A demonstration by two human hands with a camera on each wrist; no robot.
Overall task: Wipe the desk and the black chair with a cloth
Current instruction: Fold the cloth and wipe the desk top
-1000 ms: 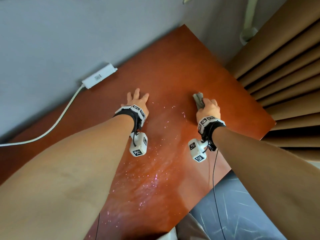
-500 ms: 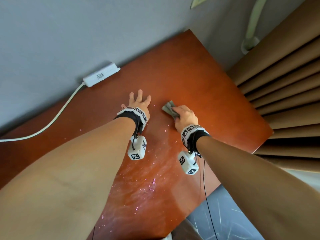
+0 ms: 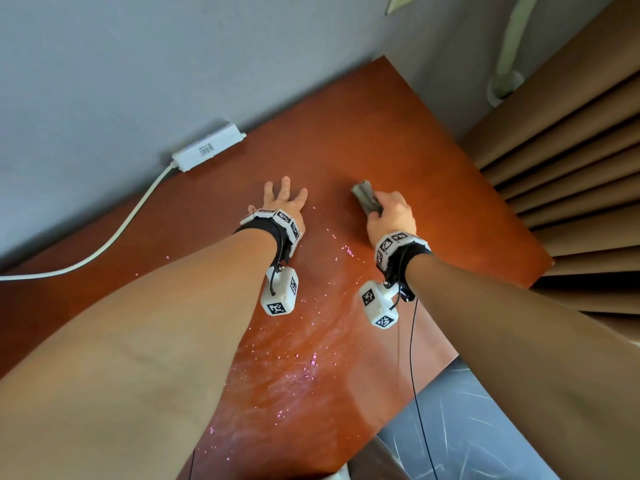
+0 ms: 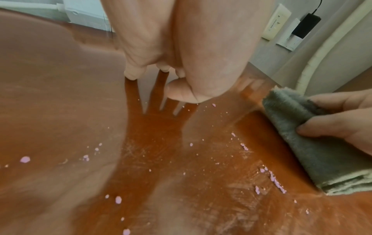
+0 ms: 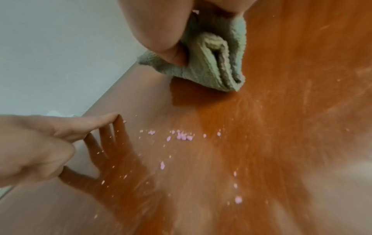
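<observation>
A reddish-brown desk (image 3: 398, 133) fills the head view, with pink crumbs (image 3: 313, 360) scattered over its middle. My right hand (image 3: 389, 211) grips a folded grey-green cloth (image 3: 365, 199) and holds it against the desk top; the cloth (image 4: 314, 143) (image 5: 217, 63) shows folded in both wrist views. My left hand (image 3: 282, 200) rests on the desk with straight, spread fingers (image 5: 96, 122), a hand's width left of the cloth. Pink crumbs (image 5: 182, 136) lie between the two hands. The black chair is not in view.
A white power adapter (image 3: 209, 150) with a white cable (image 3: 104, 242) lies at the desk's back edge against the grey wall. Tan curtain folds (image 3: 571, 168) hang to the right. A white pipe (image 3: 509, 46) runs down the corner. Grey floor (image 3: 467, 427) shows below the desk's near-right edge.
My right hand swept the cloth left toward the left hand, then back to the right. The left hand has stayed in place on the desk.
</observation>
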